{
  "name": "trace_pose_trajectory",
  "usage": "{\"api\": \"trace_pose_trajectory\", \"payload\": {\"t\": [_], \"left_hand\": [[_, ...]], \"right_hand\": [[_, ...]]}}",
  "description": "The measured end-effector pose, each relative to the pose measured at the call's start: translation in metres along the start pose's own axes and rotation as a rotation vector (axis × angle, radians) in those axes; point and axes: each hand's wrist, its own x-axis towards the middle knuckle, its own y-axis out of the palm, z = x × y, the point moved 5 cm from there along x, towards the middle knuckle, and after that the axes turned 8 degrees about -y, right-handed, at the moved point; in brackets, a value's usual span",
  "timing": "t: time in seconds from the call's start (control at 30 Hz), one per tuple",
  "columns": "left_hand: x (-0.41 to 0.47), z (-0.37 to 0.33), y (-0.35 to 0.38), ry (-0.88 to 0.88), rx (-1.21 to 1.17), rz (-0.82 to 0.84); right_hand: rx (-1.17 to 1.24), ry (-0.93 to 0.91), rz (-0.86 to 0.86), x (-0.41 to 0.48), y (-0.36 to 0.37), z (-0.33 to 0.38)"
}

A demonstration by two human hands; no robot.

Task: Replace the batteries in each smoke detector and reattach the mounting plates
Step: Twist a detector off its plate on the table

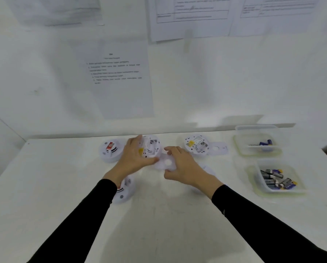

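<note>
Both arms reach forward in black sleeves; the left hand (134, 158) and right hand (181, 168) meet, fingers (170, 149) curled.

You have long black sleeves on both arms, snug and plain, and they stop at your wrists, so your left hand (133, 158) and right hand (183, 168) are bare.

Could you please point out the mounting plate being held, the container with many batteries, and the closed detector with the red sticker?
mounting plate (168, 162): head view, on its centre disc.
battery container (261, 184): head view, on its left wall.
red-sticker detector (110, 151): head view, on its top face.
</note>
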Motion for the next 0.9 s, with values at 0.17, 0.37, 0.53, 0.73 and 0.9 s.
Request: {"api": "trace_pose_trajectory", "payload": {"t": [0.17, 0.37, 0.53, 0.73, 0.9], "left_hand": [[-0.018, -0.057, 0.04, 0.082, -0.072, -0.005], [-0.039, -0.114, 0.114, 0.161, -0.065, 0.094], [-0.049, -0.135, 0.161, 0.156, -0.041, 0.118], [-0.055, -0.14, 0.193, 0.144, -0.042, 0.116], [-0.049, -0.137, 0.197, 0.085, -0.154, 0.026]], "right_hand": [[0.15, -0.067, -0.066, -0.067, -0.057, -0.02], [0.105, -0.068, 0.027, -0.153, -0.077, -0.074], [0.067, -0.085, 0.106, -0.205, -0.071, -0.117], [0.121, -0.165, 0.099, -0.224, -0.073, -0.14], [0.2, -0.289, -0.012, -0.204, -0.118, -0.118]]}}
